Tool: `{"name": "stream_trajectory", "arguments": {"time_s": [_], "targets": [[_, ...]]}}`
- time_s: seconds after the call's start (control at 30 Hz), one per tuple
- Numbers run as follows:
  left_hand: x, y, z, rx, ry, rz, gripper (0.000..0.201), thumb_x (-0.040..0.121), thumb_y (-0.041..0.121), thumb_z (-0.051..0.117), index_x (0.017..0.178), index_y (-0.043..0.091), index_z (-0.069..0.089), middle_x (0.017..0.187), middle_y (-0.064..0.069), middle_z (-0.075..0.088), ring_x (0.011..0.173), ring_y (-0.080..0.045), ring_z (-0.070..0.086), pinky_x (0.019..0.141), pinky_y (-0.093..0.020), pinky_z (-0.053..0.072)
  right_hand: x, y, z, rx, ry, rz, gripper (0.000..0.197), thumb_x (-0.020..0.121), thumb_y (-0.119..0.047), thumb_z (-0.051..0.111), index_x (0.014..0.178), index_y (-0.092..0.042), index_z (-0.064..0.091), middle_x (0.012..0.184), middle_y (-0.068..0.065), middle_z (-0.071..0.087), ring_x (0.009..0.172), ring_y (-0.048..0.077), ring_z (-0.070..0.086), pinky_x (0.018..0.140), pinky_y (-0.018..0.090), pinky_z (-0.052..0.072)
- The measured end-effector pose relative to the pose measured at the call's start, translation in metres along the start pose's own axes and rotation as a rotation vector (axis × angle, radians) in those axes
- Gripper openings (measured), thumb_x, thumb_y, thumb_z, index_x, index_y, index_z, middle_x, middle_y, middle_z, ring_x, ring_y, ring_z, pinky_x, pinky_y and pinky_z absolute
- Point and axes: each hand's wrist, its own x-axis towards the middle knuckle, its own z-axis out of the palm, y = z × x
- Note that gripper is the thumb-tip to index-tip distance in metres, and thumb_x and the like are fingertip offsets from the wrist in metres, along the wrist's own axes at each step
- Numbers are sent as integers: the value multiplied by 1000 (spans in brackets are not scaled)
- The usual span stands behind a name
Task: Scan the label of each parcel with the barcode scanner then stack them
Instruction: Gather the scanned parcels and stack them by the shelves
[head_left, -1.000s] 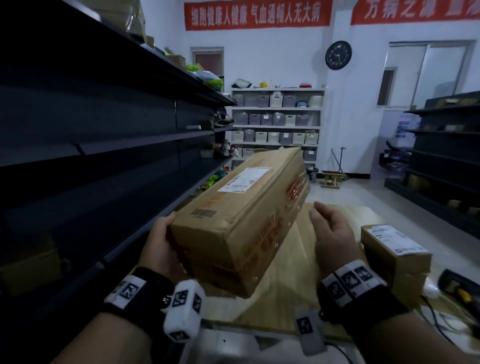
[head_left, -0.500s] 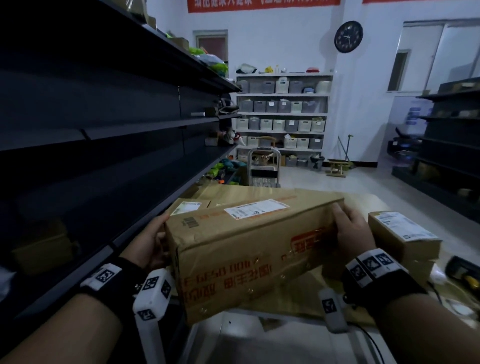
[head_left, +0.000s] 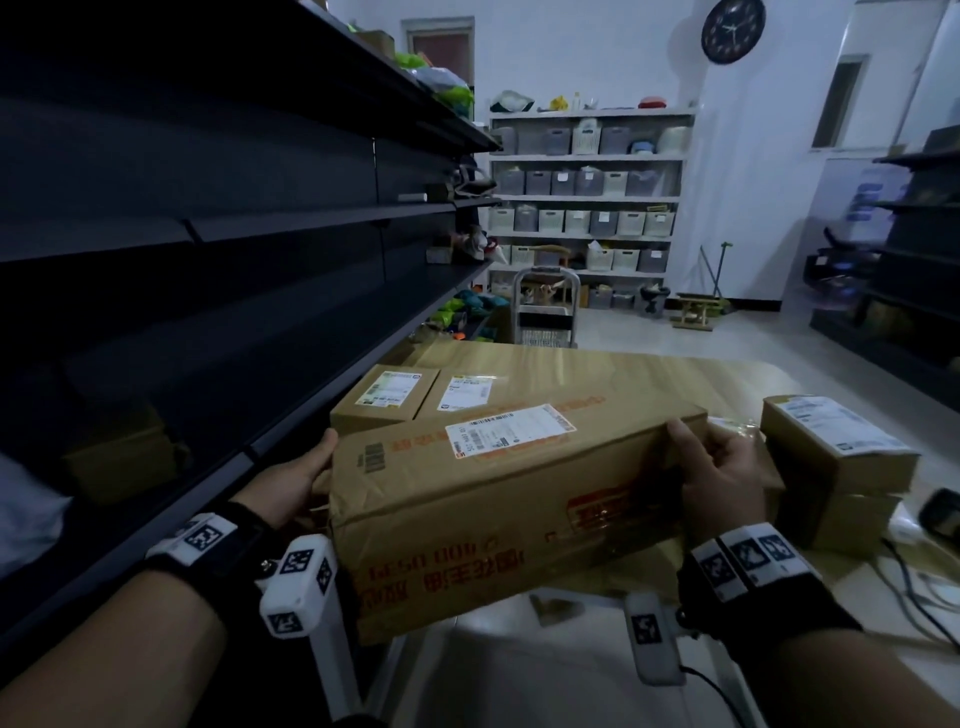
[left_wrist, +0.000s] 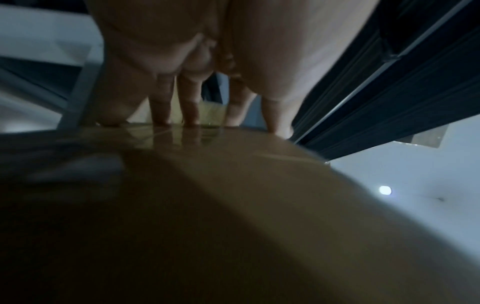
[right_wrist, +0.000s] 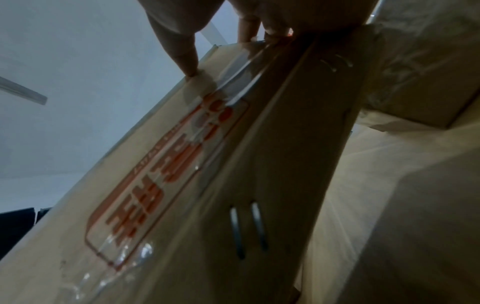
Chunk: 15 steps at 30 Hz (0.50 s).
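Observation:
A long brown cardboard parcel with red print lies crosswise between my hands, its white label facing up. It is low over the front edge of the wooden table; whether it rests there I cannot tell. My left hand presses its left end with straight fingers. My right hand grips the right end, thumb on the printed face. Two labelled parcels lie behind it. A small labelled parcel sits on another at the right. A dark scanner-like device lies at the far right.
Dark metal shelving runs close along my left. Cables trail over the table's right front. A folding hand trolley stands beyond the table. White shelves of bins line the back wall.
The parcel has swung from pointing away from me to lying crosswise and has come down lower. My right hand has taken hold of its right end.

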Motion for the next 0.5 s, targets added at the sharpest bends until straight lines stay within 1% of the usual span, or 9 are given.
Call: {"name": "stream_trajectory", "arguments": {"time_s": [0.07, 0.1, 0.17, 0.23, 0.3, 0.37, 0.43, 0.47, 0.5], "targets": [[1, 2, -9, -71, -23, -20, 72, 86, 76, 75, 126, 17, 80, 128, -11, 77, 129, -42, 66, 106, -47, 53, -5, 10, 1, 17, -18, -2, 44, 88, -50, 84, 122, -32, 62, 124, 2, 70, 113, 29, 71, 100, 59, 60], [9, 1, -15, -108, -40, -40, 81, 74, 72, 89, 131, 16, 79, 136, -12, 73, 136, -44, 63, 112, -49, 51, -7, 16, 2, 17, -32, 6, 45, 87, -50, 86, 120, -32, 62, 122, 2, 71, 112, 29, 71, 98, 58, 61], [15, 1, -21, -162, -77, -70, 91, 55, 45, 103, 135, 7, 77, 139, -20, 72, 126, -42, 67, 115, -54, 52, -14, 27, 4, 21, -63, 42, 49, 84, -49, 88, 121, -30, 62, 120, 2, 70, 110, 28, 71, 94, 57, 63], [22, 4, -28, -130, -91, -78, 86, 62, 31, 94, 138, -3, 71, 135, -26, 67, 104, -40, 68, 99, -52, 55, -21, 38, 5, 33, -93, 67, 48, 81, -48, 90, 117, -32, 63, 120, 4, 71, 108, 30, 73, 91, 61, 64], [22, 12, -31, -93, -116, -78, 77, 74, 31, 90, 141, -1, 70, 134, -21, 70, 98, -38, 67, 90, -48, 57, -26, 48, 6, 27, -114, 50, 45, 82, -44, 91, 114, -33, 63, 121, 5, 72, 107, 29, 73, 87, 56, 65], [19, 23, -31, -109, -102, -34, 37, 97, 24, 78, 130, 7, 77, 121, -20, 81, 94, -37, 78, 83, -45, 67, -32, 53, 7, 6, -139, 14, 42, 85, -34, 90, 116, -30, 61, 121, 3, 70, 104, 20, 69, 80, 40, 61], [20, 30, -31, -89, -51, 34, 16, 105, 16, 70, 118, 13, 79, 107, -18, 85, 83, -33, 83, 69, -43, 70, -35, 55, 9, 17, -179, 1, 51, 87, -28, 89, 128, -28, 59, 122, 0, 67, 106, 14, 66, 83, 38, 59], [21, 34, -30, -62, -22, 61, 13, 105, 17, 72, 115, 14, 80, 104, -17, 86, 85, -33, 82, 71, -44, 70, -36, 56, 10, 23, -205, -3, 59, 86, -28, 89, 135, -30, 57, 124, -2, 64, 108, 14, 65, 89, 42, 61], [22, 35, -29, -32, 8, 87, 12, 104, 19, 74, 114, 15, 80, 104, -17, 86, 92, -35, 80, 81, -47, 69, -37, 57, 12, 19, -228, -6, 67, 85, -30, 90, 142, -33, 55, 126, -5, 62, 110, 13, 64, 95, 46, 61]]}}
